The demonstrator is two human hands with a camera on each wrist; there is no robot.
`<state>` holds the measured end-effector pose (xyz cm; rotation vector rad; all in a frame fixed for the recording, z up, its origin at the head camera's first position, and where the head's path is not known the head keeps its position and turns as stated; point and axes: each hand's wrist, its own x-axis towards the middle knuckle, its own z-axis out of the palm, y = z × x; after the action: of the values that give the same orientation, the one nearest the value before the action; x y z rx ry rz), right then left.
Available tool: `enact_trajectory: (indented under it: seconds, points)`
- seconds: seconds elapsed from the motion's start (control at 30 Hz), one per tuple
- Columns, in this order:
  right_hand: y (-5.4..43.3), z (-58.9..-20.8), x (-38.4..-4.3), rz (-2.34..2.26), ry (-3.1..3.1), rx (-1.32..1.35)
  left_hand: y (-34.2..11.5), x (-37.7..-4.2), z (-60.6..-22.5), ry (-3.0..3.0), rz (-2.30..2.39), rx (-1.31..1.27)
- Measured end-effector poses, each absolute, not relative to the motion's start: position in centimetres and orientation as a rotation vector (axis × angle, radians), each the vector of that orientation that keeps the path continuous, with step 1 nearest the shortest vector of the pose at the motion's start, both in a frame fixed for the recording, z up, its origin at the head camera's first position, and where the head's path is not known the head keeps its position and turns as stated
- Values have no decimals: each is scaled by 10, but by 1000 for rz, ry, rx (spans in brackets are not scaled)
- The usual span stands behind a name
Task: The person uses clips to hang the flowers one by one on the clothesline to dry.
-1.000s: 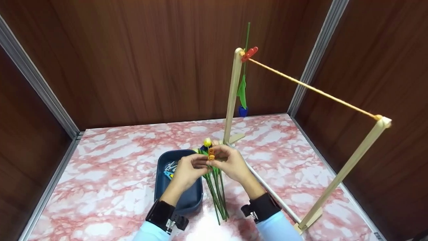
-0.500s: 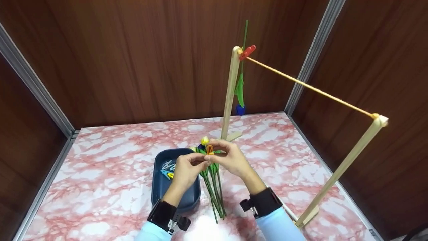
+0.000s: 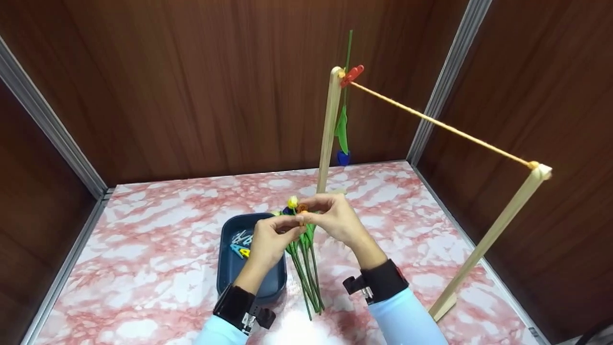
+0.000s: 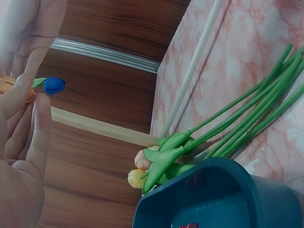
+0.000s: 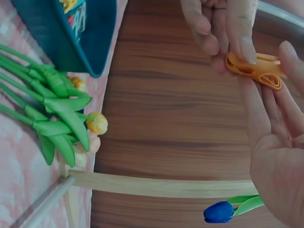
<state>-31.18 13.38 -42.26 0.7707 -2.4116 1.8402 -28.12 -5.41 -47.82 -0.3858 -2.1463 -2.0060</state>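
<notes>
An orange clothespin (image 5: 259, 71) is held up in the air between both hands. My left hand (image 3: 269, 239) pinches one end of it, with the thumb pressed on top in the right wrist view. My right hand (image 3: 339, 219) grips it from the other side, its fingers lying behind the clothespin and its thumb at the end. In the head view the fingers partly cover the clothespin. Below and behind the hands lies a bunch of artificial tulips (image 4: 247, 118) with green stems and yellow, pale and dark blue heads.
A dark blue bin (image 3: 227, 278) holding several clothespins (image 3: 241, 244) stands left of the tulips. On the right, an orange cord (image 3: 440, 124) spans two wooden posts (image 3: 493, 239). A red clothespin (image 3: 352, 75) holds a blue tulip (image 3: 343, 157) upside down at the cord's far end.
Both hands have risen slightly with the orange clothespin. The right hand has shifted its grip, its thumb now meeting the left fingers. The head view has shifted a little.
</notes>
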Motion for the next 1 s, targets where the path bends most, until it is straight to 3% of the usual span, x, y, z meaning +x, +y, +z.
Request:
enact_trajectory:
  seconds: [0.3,0.57,0.83,1.0]
  points:
    - [132,-416,-317,1885,-2345,607,-52,-284,-474,-2158,-1944,-416]
    - [140,-413,-315,1878,-2294,673,-59,-289,-492,-2317,-1799,-505]
    - [145,-423,-316,1780,-2286,706,-38,-286,-526,-2809,-861,-833]
    - [148,-435,-314,1755,-2284,715,-21,-284,-538,-2854,-438,-783]
